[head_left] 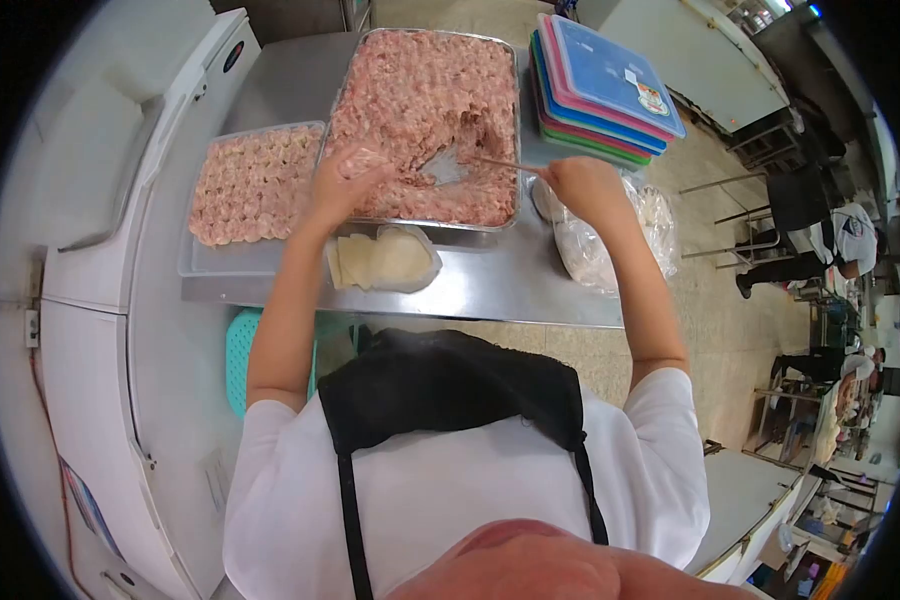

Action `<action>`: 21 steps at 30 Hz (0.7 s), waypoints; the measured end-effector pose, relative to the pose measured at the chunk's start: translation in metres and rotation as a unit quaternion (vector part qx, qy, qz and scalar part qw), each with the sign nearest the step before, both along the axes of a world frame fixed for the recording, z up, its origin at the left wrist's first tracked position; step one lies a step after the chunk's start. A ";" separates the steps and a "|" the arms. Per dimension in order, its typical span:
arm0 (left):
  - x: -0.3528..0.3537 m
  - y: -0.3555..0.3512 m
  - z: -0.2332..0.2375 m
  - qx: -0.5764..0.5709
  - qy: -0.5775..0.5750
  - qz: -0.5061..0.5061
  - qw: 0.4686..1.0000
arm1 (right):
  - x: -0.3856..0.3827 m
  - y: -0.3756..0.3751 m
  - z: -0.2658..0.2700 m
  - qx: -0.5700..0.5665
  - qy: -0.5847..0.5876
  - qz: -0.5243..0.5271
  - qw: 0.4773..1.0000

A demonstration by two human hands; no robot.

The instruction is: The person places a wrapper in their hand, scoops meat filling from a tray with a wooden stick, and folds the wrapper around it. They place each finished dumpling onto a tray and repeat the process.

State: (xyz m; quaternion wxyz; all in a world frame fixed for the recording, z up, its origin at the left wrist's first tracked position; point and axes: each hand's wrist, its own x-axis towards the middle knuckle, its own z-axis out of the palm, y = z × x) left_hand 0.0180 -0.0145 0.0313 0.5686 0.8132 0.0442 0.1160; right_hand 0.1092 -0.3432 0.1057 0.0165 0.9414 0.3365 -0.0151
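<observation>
My right hand (582,187) is closed around the thin handle of a spatula (448,166). Its flat metal blade rests in the ground meat filling, which fills a large metal tray (518,190). Over the tray's near left corner, my left hand (353,180) is cupped with curled fingers; whatever lies in it blends with the meat and cannot be made out. Just below that hand, a stack of pale dumpling wrappers (388,258) sits on the table. To the left, a clear plastic tray (232,262) bears close rows of filled dumplings (255,185).
A stack of coloured lids or flat containers (610,80) stands at the back right of the steel table (510,290). Clear plastic bags (610,245) with pale contents lie under my right forearm. A turquoise basket (240,360) is below the table. Other people (850,240) are far right.
</observation>
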 end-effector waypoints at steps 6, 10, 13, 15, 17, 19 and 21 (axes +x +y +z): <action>-0.009 -0.001 0.015 0.079 0.036 0.029 0.996 | -0.031 0.007 -0.046 0.016 -0.001 0.007 1.000; 0.001 -0.004 -0.007 0.117 -0.002 -0.046 0.992 | -0.024 0.005 -0.051 0.210 0.173 -0.011 0.962; 0.000 -0.023 0.010 0.107 -0.074 -0.062 0.990 | -0.031 0.010 -0.007 0.261 0.245 -0.052 0.932; 0.001 -0.035 0.030 0.113 -0.089 -0.098 0.985 | -0.036 0.013 0.005 0.296 0.222 -0.013 0.929; 0.001 -0.041 0.045 0.120 -0.041 -0.183 0.975 | -0.039 0.017 -0.007 0.370 0.154 0.109 0.910; 0.006 -0.040 0.044 0.152 -0.038 -0.216 0.964 | -0.036 0.018 -0.023 0.367 0.166 0.146 0.904; 0.007 -0.039 0.040 0.170 -0.044 -0.216 0.960 | -0.020 0.014 -0.026 0.327 0.175 0.154 0.916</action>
